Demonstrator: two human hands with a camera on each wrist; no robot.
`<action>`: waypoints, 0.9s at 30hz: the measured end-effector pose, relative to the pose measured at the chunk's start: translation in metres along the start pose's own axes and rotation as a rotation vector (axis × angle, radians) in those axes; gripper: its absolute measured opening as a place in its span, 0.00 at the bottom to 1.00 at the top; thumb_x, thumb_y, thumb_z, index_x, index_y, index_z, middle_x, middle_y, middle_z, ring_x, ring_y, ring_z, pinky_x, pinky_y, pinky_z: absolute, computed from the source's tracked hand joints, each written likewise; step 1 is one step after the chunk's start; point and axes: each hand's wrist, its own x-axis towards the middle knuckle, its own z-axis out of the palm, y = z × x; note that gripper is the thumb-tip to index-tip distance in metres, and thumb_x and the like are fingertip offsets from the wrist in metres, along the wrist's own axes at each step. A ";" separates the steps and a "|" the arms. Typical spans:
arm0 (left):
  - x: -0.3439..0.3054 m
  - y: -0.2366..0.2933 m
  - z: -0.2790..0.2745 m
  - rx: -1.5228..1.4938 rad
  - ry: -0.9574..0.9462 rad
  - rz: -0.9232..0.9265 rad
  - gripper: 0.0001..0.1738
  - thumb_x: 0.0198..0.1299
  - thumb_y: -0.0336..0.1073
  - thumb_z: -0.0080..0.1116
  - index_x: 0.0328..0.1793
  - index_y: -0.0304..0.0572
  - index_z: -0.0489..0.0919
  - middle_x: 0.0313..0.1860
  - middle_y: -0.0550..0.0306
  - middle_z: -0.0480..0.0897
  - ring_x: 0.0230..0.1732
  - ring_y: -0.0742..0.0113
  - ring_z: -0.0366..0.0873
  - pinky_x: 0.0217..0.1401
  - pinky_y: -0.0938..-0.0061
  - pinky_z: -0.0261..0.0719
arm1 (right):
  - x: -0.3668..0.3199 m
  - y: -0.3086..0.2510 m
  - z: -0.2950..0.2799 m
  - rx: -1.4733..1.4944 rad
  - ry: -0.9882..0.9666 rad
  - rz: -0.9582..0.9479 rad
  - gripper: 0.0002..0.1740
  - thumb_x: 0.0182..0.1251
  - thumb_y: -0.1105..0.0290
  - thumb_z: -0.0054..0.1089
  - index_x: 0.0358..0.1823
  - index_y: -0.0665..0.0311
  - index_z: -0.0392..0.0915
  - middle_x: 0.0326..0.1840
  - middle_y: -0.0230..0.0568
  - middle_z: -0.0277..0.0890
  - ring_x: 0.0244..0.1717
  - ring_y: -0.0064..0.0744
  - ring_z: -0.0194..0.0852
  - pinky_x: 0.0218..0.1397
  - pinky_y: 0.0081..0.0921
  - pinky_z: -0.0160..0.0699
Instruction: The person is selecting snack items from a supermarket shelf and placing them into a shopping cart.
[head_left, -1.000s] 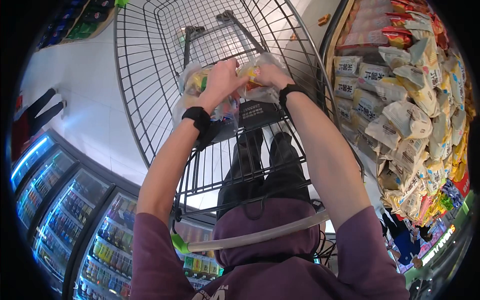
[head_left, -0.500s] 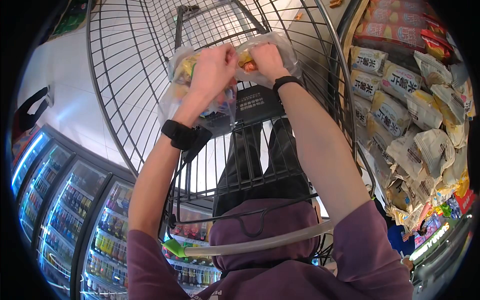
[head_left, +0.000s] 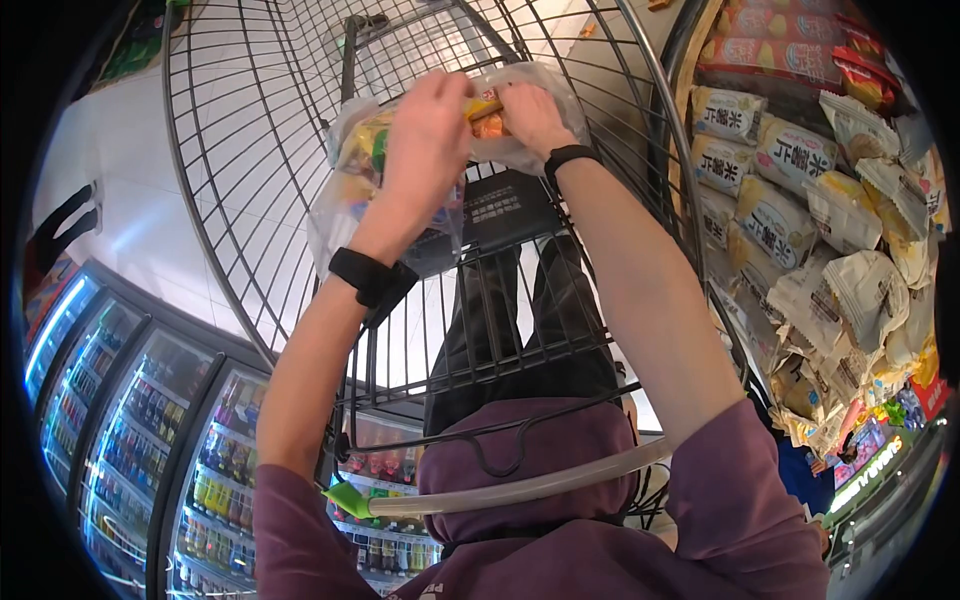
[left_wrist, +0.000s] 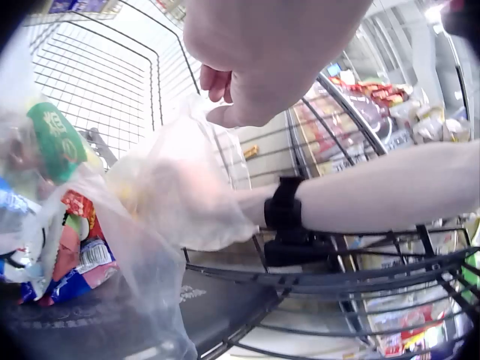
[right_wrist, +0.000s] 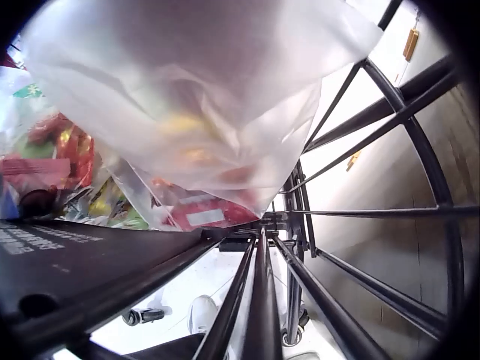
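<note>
Two clear plastic bags of packaged snacks lie in the wire cart's near end. My left hand [head_left: 430, 135] is above the gap between them; its thumb and fingers pinch the upper edge of the right-hand bag [left_wrist: 169, 142]. Inside that bag is my right hand [head_left: 535, 115], beside yellow and orange packets [head_left: 490, 125]; the film blurs its fingers in the left wrist view, so its grip is unclear. The left-hand bag [head_left: 335, 205] holds colourful packets [left_wrist: 94, 262], some red and blue.
Wire cart sides [head_left: 215, 225] surround the hands, with a black panel [head_left: 510, 208] below the bags and a handle [head_left: 520, 490] nearer my body. White snack packs [head_left: 790, 150] are piled at the right. Drink coolers [head_left: 140, 400] line the lower left.
Compared with a second ago, the right-hand bag's mouth is spread wider and the orange packet shows more. The piled packs at the right appear shifted relative to the cart.
</note>
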 end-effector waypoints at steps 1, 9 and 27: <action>0.002 0.007 0.004 0.011 0.035 0.131 0.10 0.53 0.27 0.59 0.42 0.36 0.77 0.33 0.48 0.80 0.31 0.48 0.79 0.38 0.62 0.79 | 0.000 0.001 -0.003 0.013 0.004 -0.021 0.15 0.59 0.72 0.58 0.49 0.65 0.79 0.45 0.52 0.82 0.52 0.51 0.80 0.54 0.41 0.80; 0.006 -0.009 0.083 0.180 -0.600 -0.236 0.13 0.57 0.34 0.54 0.43 0.31 0.77 0.42 0.33 0.81 0.41 0.38 0.80 0.46 0.53 0.78 | 0.004 0.022 0.028 0.056 0.015 -0.132 0.17 0.61 0.68 0.56 0.49 0.68 0.79 0.47 0.55 0.81 0.50 0.57 0.79 0.58 0.45 0.77; -0.011 -0.055 0.103 0.241 -0.895 -0.281 0.19 0.56 0.40 0.53 0.46 0.31 0.80 0.46 0.34 0.82 0.49 0.38 0.80 0.56 0.52 0.76 | -0.007 -0.004 0.015 0.107 -0.336 0.218 0.27 0.59 0.62 0.60 0.62 0.55 0.77 0.68 0.49 0.70 0.65 0.46 0.71 0.64 0.38 0.74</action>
